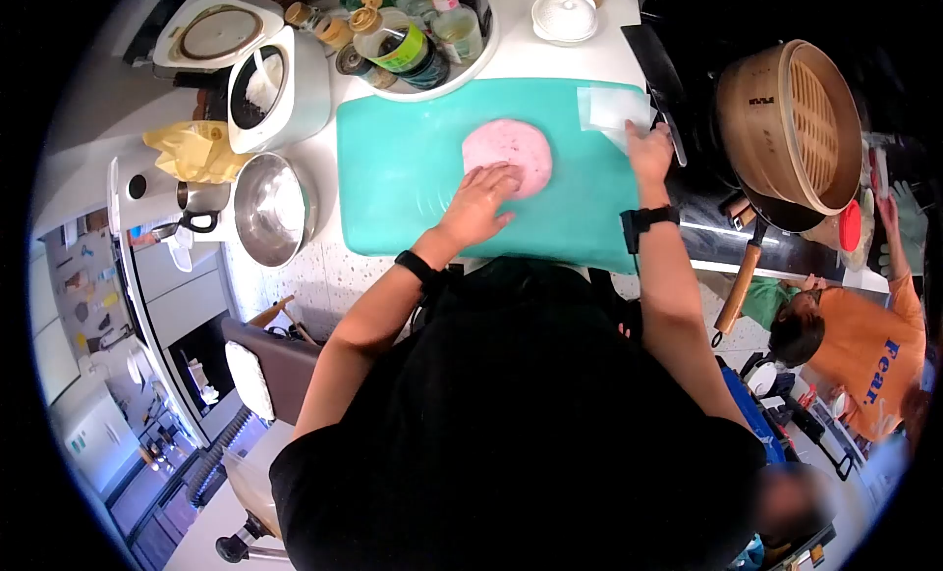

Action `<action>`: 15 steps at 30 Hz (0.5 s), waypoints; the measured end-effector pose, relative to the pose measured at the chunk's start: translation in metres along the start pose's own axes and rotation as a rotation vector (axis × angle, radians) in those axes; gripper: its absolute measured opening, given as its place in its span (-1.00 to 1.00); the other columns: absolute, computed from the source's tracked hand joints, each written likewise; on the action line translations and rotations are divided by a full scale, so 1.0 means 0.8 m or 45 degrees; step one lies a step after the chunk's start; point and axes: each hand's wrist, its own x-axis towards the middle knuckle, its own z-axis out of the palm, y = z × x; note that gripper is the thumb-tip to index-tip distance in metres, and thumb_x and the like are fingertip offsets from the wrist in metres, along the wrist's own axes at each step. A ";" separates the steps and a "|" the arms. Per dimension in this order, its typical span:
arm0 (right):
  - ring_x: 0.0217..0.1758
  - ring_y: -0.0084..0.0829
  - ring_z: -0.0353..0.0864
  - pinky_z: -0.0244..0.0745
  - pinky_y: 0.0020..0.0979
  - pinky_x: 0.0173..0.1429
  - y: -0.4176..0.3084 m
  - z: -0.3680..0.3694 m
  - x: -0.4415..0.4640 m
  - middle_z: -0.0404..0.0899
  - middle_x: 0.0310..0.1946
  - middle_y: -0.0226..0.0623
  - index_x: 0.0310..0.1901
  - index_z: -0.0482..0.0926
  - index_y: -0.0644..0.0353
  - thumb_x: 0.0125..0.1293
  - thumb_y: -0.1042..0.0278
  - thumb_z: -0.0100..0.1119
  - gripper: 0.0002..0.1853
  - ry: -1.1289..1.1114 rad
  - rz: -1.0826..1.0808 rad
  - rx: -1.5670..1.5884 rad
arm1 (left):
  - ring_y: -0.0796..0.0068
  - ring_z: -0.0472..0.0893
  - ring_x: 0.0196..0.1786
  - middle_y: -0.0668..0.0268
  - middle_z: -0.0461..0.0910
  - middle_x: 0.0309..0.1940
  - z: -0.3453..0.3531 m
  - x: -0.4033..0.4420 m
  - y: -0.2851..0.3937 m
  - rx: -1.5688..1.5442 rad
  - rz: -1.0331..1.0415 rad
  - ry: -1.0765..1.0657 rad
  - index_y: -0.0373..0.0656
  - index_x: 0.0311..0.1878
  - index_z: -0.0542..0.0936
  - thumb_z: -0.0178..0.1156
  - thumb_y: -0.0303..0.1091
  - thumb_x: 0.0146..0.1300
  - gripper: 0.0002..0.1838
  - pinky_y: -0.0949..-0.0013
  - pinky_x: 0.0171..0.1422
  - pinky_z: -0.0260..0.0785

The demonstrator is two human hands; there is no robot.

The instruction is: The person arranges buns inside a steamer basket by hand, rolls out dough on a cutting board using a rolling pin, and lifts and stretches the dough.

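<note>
A flattened round of pink dough [521, 149] with small dark specks lies on the teal cutting mat [413, 149]. My left hand [486, 190] rests on the dough's lower left part, fingers laid out flat. At the mat's right edge is my right hand [649, 154], its thumb and fingertips apart. It is beside a small stack of thin white paper sheets [614, 108] and close to a long dark-bladed knife [650, 65]. Whether its fingertips touch the paper or the knife is hard to make out.
A steel bowl [270, 213], a rice cooker [305, 95] and a tray [471, 75] of bottles stand left and behind. A lidded white bowl [565, 19] is at the back. Right are a bamboo steamer [761, 129], a wooden-handled pan [742, 281] and a person in orange [864, 345].
</note>
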 end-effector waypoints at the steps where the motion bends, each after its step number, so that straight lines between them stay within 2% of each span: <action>1: 0.31 0.23 0.46 0.47 0.06 0.32 -0.009 0.008 -0.005 0.47 0.22 0.27 0.20 0.42 0.47 0.16 -0.18 0.45 -0.14 0.087 0.016 -0.038 | 0.04 0.44 0.39 0.19 0.51 0.31 0.004 -0.001 -0.004 -0.076 -0.058 0.038 -0.14 0.24 0.50 0.41 -0.43 0.10 -0.42 0.02 0.50 0.25; 2: 0.36 0.23 0.41 0.40 0.12 0.36 -0.035 -0.012 -0.012 0.45 0.27 0.24 0.29 0.36 0.45 0.14 -0.21 0.47 -0.06 -0.004 0.193 0.027 | 0.05 0.45 0.39 0.19 0.51 0.30 0.005 -0.001 -0.007 -0.150 -0.117 0.077 -0.14 0.24 0.50 0.41 -0.42 0.11 -0.43 0.03 0.49 0.26; 5: 0.42 0.18 0.35 0.33 0.16 0.39 -0.070 -0.012 -0.017 0.43 0.29 0.21 0.33 0.34 0.41 0.12 -0.22 0.48 -0.03 0.092 0.319 -0.082 | 0.04 0.47 0.36 0.18 0.53 0.27 -0.007 0.001 -0.003 -0.184 -0.182 0.138 -0.14 0.23 0.51 0.40 -0.43 0.12 -0.44 0.04 0.46 0.29; 6: 0.48 0.12 0.28 0.29 0.19 0.40 -0.076 -0.012 -0.018 0.42 0.32 0.13 0.37 0.32 0.36 0.14 -0.12 0.47 -0.07 0.114 0.320 -0.074 | 0.04 0.47 0.36 0.18 0.53 0.27 -0.010 0.000 -0.003 -0.180 -0.177 0.139 -0.14 0.23 0.51 0.40 -0.43 0.12 -0.44 0.04 0.46 0.29; 7: 0.48 0.12 0.28 0.29 0.19 0.40 -0.080 -0.011 -0.017 0.42 0.32 0.13 0.37 0.32 0.36 0.14 -0.12 0.47 -0.07 0.116 0.318 -0.070 | 0.03 0.48 0.34 0.17 0.53 0.26 -0.012 -0.002 -0.004 -0.175 -0.176 0.169 -0.14 0.22 0.51 0.39 -0.44 0.13 -0.46 0.04 0.44 0.31; 9: 0.42 0.03 0.40 0.34 0.08 0.40 -0.089 -0.007 -0.016 0.45 0.32 0.05 0.41 0.28 0.34 0.14 0.08 0.45 -0.12 0.098 0.252 -0.176 | 0.03 0.50 0.32 0.16 0.54 0.25 -0.015 -0.008 -0.006 -0.165 -0.184 0.205 -0.14 0.21 0.52 0.38 -0.45 0.14 -0.47 0.05 0.42 0.33; 10: 0.42 0.03 0.40 0.34 0.08 0.40 -0.090 -0.002 -0.016 0.45 0.32 0.05 0.41 0.28 0.34 0.14 0.08 0.45 -0.12 0.091 0.242 -0.172 | 0.02 0.50 0.31 0.14 0.55 0.24 -0.018 -0.012 -0.006 -0.170 -0.210 0.231 -0.15 0.20 0.53 0.38 -0.45 0.14 -0.48 0.05 0.40 0.35; 12: 0.21 0.00 0.60 0.49 -0.03 0.28 -0.080 0.015 -0.013 0.57 0.20 0.02 0.31 0.41 0.37 0.14 0.30 0.38 -0.30 0.201 0.152 0.143 | 0.01 0.51 0.30 0.13 0.56 0.23 -0.024 -0.019 -0.007 -0.170 -0.255 0.269 -0.16 0.19 0.53 0.38 -0.46 0.14 -0.49 0.05 0.38 0.38; 13: 0.21 0.00 0.60 0.49 -0.03 0.28 -0.071 0.025 -0.010 0.57 0.20 0.02 0.31 0.41 0.37 0.14 0.30 0.38 -0.30 0.188 0.138 0.145 | -0.02 0.51 0.29 0.10 0.56 0.22 -0.027 -0.023 -0.008 -0.183 -0.325 0.308 -0.17 0.20 0.53 0.38 -0.45 0.14 -0.49 0.04 0.36 0.39; 15: -0.03 -0.07 0.72 0.60 -0.16 0.13 -0.053 0.044 0.007 0.68 0.01 -0.02 0.13 0.56 0.41 0.13 0.43 0.35 -0.49 0.221 0.134 0.227 | -0.05 0.52 0.27 0.08 0.56 0.21 -0.030 -0.031 -0.012 -0.184 -0.421 0.362 -0.18 0.20 0.54 0.38 -0.45 0.14 -0.49 0.02 0.35 0.41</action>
